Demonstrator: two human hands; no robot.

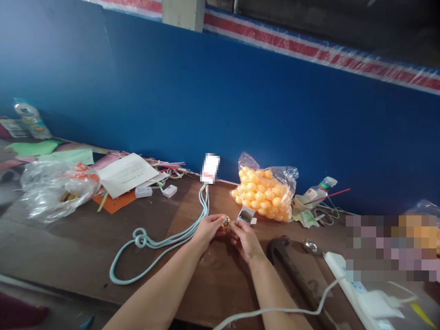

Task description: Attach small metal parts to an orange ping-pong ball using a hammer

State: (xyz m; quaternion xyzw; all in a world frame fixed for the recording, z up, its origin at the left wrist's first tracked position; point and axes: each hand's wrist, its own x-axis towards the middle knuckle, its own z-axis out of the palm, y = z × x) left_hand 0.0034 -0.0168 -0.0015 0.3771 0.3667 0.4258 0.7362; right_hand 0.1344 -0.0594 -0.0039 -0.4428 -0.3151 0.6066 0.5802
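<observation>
My left hand point(210, 230) is closed around a small round yellow piece with a silvery centre point(226, 222), just above the brown table. Close beside it, my right hand point(244, 238) has its thumb and fingers pinched at the piece's right edge; anything small between those fingertips is hidden. Behind my right hand stands a little white box point(245, 215), its top open, with dark metallic bits inside. A clear bag of orange-yellow balls point(263, 195) lies just beyond the box.
A light-blue cord point(161, 243) loops on the table point(213, 284) at left. Papers point(129, 172) and a plastic bag point(51, 190) lie farther left. A bottle point(318, 190), a dark curved bar point(292, 270) and a white power strip point(354, 284) are at right; a white cable point(275, 311) crosses my right forearm.
</observation>
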